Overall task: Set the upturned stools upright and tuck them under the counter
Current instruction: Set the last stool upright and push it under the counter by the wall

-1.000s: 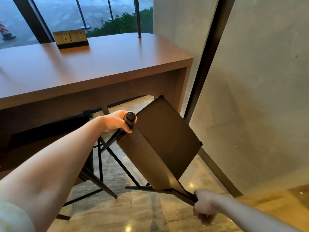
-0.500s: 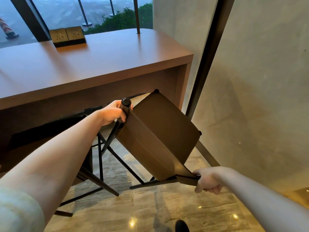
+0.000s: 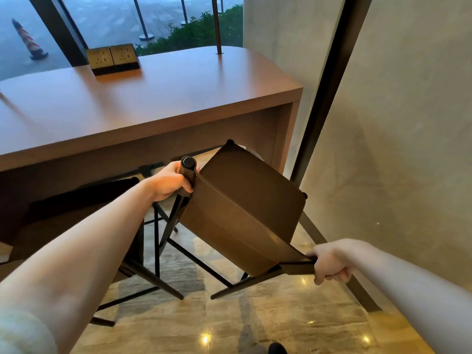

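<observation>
Tilting in mid-air beside the wooden counter (image 3: pixel 153 98), the brown stool (image 3: pixel 242 208) hangs near the counter's end panel, marble floor (image 3: pixel 255 323) open below. Left hand (image 3: pixel 168 182) clamps its upper rail end; right hand (image 3: pixel 329 261) clamps the lower rail.

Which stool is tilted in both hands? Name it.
The brown-seated stool on the right, tilted between left hand and right hand; the dark stool sits under the counter.

Bare forearms, pale fuzzy left sleeve (image 3: pixel 20 333)
</observation>
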Action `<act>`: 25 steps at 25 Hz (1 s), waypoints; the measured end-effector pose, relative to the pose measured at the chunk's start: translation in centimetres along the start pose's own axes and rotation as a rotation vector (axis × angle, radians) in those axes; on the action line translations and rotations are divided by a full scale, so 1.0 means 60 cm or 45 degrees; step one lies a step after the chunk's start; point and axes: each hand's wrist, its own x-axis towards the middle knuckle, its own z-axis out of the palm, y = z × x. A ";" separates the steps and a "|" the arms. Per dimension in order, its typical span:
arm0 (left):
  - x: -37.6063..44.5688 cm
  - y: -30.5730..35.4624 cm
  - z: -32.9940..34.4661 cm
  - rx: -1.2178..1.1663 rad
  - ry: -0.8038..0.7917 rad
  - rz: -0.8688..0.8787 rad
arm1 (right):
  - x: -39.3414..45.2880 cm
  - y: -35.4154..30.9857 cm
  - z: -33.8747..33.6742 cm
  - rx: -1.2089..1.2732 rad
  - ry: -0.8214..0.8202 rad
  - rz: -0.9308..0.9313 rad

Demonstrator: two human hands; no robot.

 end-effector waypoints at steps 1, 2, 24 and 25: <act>-0.006 -0.005 0.001 -0.021 0.019 -0.011 | -0.002 0.000 -0.007 -0.024 0.004 0.001; -0.014 -0.011 0.002 -0.034 0.049 -0.016 | -0.004 -0.001 -0.014 -0.043 0.007 0.002; -0.118 -0.087 0.003 0.003 0.475 -0.050 | 0.001 -0.046 -0.022 -0.207 0.164 -0.097; -0.120 -0.091 0.002 0.025 0.515 -0.068 | 0.001 -0.049 -0.019 -0.199 0.177 -0.092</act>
